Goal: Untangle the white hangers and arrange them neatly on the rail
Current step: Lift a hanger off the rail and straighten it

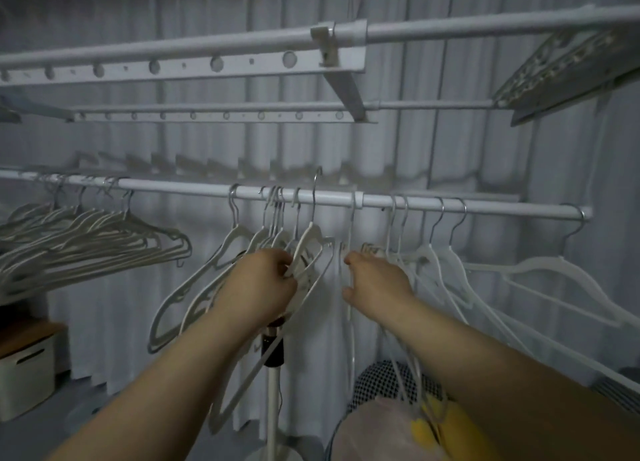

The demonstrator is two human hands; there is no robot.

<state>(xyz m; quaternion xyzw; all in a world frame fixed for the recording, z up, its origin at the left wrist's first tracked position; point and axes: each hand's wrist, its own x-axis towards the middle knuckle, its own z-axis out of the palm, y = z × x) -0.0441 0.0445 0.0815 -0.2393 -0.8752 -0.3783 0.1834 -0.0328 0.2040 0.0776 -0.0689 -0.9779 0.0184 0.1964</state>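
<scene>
A white rail [194, 186] runs across the view at mid height. A tangled bunch of white hangers [194, 294] hangs from its middle. My left hand [263, 280] grips one hanger [310, 239] of that bunch near its neck, and this hanger's hook is lifted above the rail. My right hand [375, 280] reaches into a second group of white hangers [446, 273] to the right, fingers partly hidden among them, thumb out. A neat row of hangers [86, 239] hangs at the rail's left end. A single hanger [561, 273] hangs at the far right.
An overhead drying rack [180, 64] with holed bars spans the top. A fan pole [273, 384] stands under my hands. A mesh basket [377, 388] with a yellow item sits at lower right, a white box [26, 381] at lower left. Curtains cover the wall behind.
</scene>
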